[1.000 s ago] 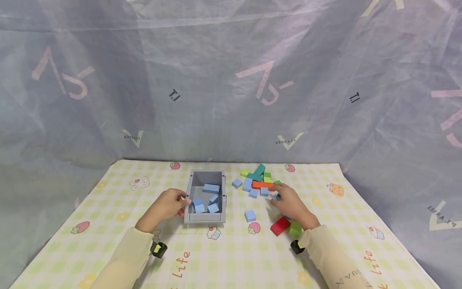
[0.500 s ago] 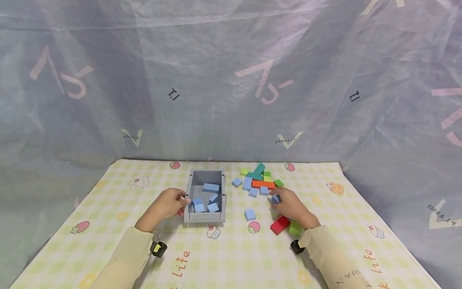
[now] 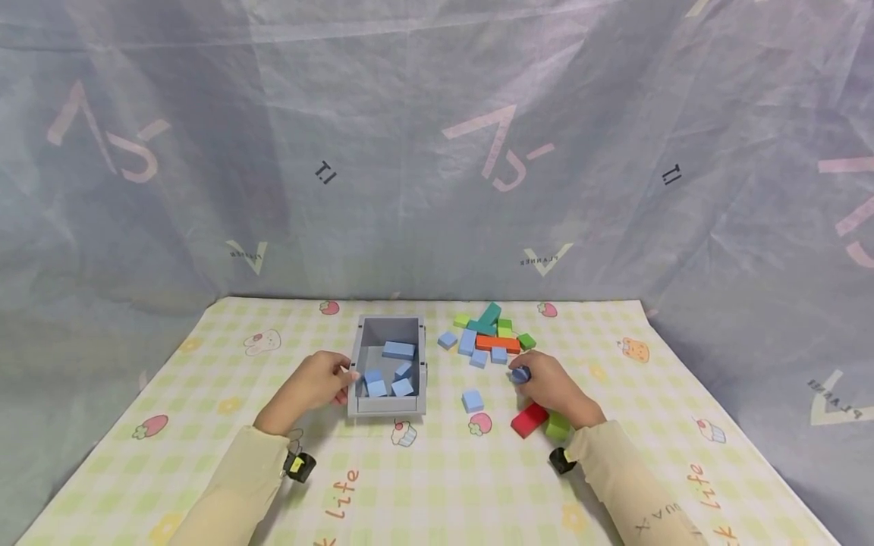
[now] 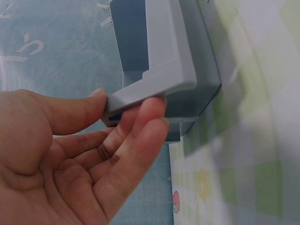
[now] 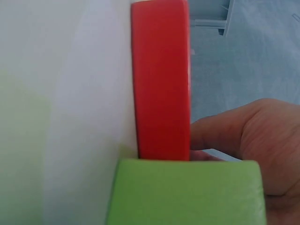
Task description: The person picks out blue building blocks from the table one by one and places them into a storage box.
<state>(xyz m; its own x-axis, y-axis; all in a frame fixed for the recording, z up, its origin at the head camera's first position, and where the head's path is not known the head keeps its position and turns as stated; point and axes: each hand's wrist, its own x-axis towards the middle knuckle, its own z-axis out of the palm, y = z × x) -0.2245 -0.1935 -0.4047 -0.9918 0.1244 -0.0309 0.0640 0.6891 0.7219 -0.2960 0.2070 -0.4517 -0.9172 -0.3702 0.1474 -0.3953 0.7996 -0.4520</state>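
In the head view a grey plastic box stands left of centre with several light-blue blocks lying inside. My left hand pinches its left rim; in the left wrist view the thumb lies over the rim and the fingers are bent beneath it. Right of the box, my right hand pinches a dark-looking blue block between thumb and fingers. The right wrist view shows a red block and a green block that hide most of the fingertips and the held block.
Behind the right hand lies a loose cluster of blue, teal, green and orange-red blocks. A single light-blue block lies between box and right hand. A checked cloth covers the table, and a grey curtain hangs behind.
My right hand has drawn back slightly from the cluster, uncovering a green block, and the blue block now shows between its fingers. My left hand stays on the box rim.
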